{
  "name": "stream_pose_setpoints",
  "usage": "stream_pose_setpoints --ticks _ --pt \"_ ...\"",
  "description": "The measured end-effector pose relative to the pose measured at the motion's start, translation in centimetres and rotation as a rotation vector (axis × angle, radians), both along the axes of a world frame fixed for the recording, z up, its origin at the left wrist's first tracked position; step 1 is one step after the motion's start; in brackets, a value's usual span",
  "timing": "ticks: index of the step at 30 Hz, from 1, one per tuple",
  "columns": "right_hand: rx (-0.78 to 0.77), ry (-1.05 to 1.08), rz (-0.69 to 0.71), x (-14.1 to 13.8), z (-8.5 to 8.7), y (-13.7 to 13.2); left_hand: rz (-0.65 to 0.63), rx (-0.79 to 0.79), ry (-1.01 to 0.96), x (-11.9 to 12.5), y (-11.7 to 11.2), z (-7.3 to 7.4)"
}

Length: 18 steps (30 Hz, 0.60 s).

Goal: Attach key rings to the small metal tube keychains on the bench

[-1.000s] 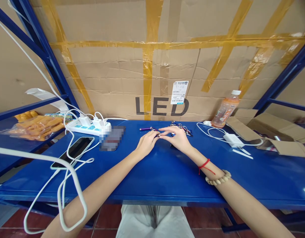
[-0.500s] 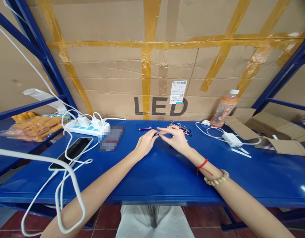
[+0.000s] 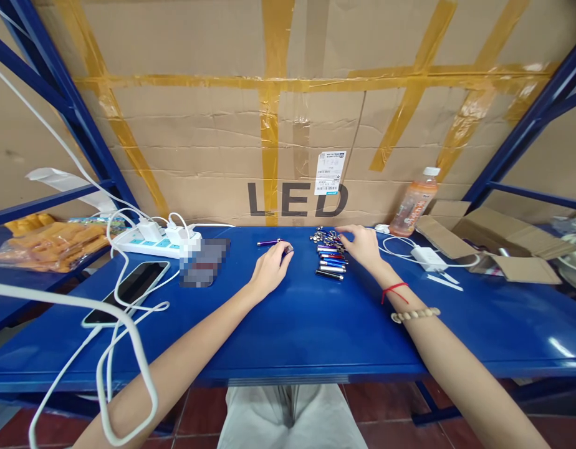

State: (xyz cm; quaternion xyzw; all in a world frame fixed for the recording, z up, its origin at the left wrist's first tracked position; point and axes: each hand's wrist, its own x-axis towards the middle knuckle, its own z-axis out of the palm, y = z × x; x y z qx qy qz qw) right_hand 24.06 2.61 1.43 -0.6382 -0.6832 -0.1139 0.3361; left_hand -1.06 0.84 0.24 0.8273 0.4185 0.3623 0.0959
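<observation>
My left hand (image 3: 270, 268) rests on the blue table (image 3: 288, 324) with its fingers curled round a small dark cylinder that pokes out at the fingertips. A purple pen-like stick (image 3: 268, 242) lies just beyond it. My right hand (image 3: 361, 245) lies to the right, fingers stretched toward the far end of a pile of small metal cylinders with key rings (image 3: 329, 255). It touches the pile's right side and holds nothing that I can see.
A white power strip (image 3: 152, 242) with plugs and cables stands at the back left, with a phone (image 3: 127, 285) on a white cable in front. An orange drink bottle (image 3: 414, 203), a white charger (image 3: 424, 255) and open cardboard boxes (image 3: 503, 243) stand at the back right.
My right hand has let go of the piece both hands held together and moved right to the pile of cylinders, which now shows. The left hand stays put with the piece.
</observation>
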Motion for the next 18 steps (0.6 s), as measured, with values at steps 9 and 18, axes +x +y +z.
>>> stream_pose_setpoints --ticks 9,18 --pt "-0.217 -0.055 -0.061 1.8 -1.5 1.1 -0.02 0.039 0.009 0.0 0.2 -0.2" --pt "-0.257 -0.032 0.079 1.3 -3.5 2.2 -0.026 0.029 0.007 0.0 -0.1 0.0"
